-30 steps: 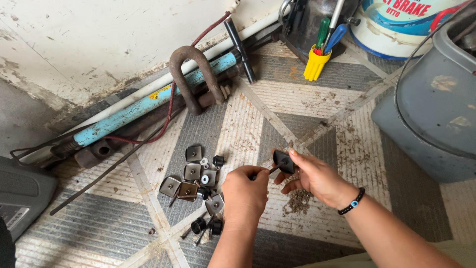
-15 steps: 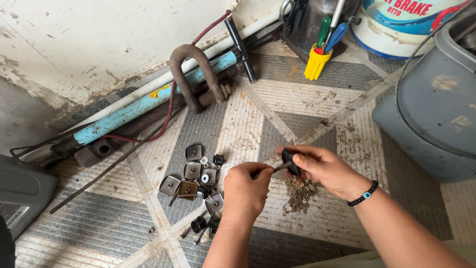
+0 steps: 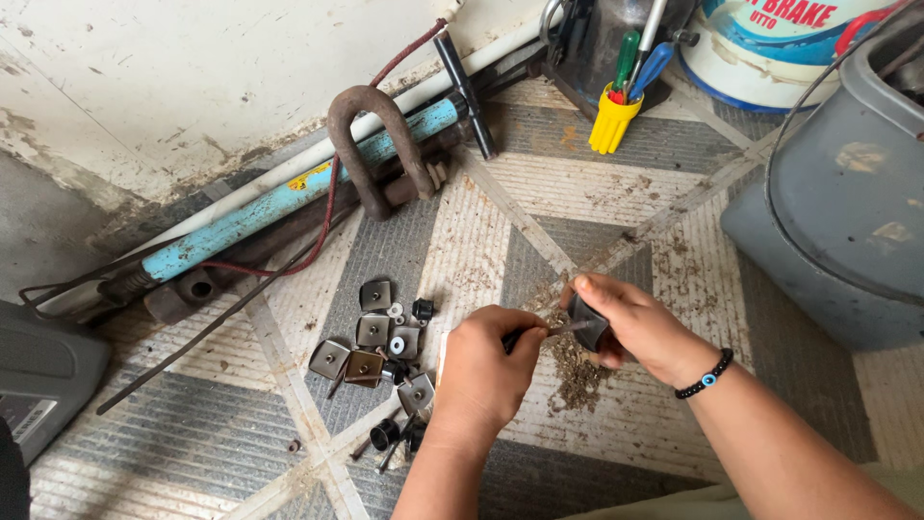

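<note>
Grey bucket [image 3: 847, 221] at the floor's right edge, contents hidden. Dark holder [image 3: 616, 43] contains screwdrivers. Right hand [image 3: 630, 327] closed around small black part [image 3: 585, 323]; left hand [image 3: 481, 371] pinches thin tool [image 3: 563, 330], lying left-right, tip against part, above debris [image 3: 577, 371].

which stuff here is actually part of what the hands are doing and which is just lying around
In use:
- left hand holding a thin metal tool
- right hand holding a small dark part
- dirt pile under the part
- square metal plates and black bushes beside the left hand

Lying about:
- blue pump
- rusty shackle
- grey bucket
- yellow-handled tools
</note>
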